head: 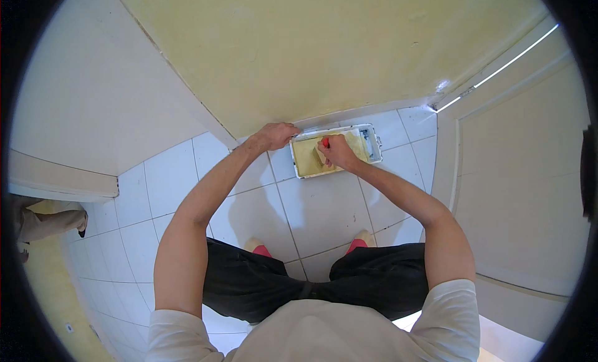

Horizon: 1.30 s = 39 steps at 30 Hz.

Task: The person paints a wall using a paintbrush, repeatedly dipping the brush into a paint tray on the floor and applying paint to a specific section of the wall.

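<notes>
On the tiled floor, close to the yellow wall, lies a white rectangular paint tray (319,174) with pale yellow paint in it. My right hand (340,151) is closed on a red handle (325,141), which seems to belong to a paint brush or roller. Its pale yellow working end (320,155) is over the paint, partly hidden by my fingers. My left hand (279,134) is at the tray's upper left corner, fingertips on or beside the rim; its grip cannot be made out.
The yellow wall (303,58) rises beyond the tray. White door-like panels stand at left (93,91) and right (518,175). White floor tiles (322,208) lie between my feet and the tray. Another person's leg (56,223) shows at far left.
</notes>
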Available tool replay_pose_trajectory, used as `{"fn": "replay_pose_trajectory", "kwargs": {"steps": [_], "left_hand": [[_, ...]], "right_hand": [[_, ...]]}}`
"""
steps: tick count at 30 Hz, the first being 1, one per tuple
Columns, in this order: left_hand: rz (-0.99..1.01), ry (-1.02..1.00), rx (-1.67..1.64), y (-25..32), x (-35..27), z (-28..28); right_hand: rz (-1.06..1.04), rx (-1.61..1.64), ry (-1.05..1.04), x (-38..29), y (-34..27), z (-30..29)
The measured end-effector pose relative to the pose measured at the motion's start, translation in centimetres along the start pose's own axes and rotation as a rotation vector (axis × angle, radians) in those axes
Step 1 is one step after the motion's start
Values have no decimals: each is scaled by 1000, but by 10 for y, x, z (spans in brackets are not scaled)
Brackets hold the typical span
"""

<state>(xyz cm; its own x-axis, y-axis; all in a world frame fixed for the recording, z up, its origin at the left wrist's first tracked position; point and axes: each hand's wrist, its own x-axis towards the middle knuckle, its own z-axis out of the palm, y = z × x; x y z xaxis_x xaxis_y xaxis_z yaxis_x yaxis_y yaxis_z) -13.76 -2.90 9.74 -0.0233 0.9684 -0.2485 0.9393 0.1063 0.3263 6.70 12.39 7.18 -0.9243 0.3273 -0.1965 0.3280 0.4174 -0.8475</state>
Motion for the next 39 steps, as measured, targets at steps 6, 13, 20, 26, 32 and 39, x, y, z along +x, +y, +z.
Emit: {"fn": "replay_pose_trajectory", "kwargs": {"steps": [6, 13, 20, 26, 32, 39], "left_hand": [[35, 125, -2, 13, -5, -13], [53, 102, 37, 11, -4, -2], [90, 90, 71, 9, -3, -3], [101, 118, 68, 8, 7, 0], [72, 67, 104, 12, 6, 0], [96, 85, 118, 2, 9, 4]], "right_hand": [[-47, 342, 95, 4, 8, 16], [6, 339, 38, -12, 11, 33], [-66, 40, 43, -16, 8, 0], [-38, 339, 89, -8, 24, 13], [76, 402, 70, -15, 26, 25], [29, 11, 31, -11, 26, -13]]}}
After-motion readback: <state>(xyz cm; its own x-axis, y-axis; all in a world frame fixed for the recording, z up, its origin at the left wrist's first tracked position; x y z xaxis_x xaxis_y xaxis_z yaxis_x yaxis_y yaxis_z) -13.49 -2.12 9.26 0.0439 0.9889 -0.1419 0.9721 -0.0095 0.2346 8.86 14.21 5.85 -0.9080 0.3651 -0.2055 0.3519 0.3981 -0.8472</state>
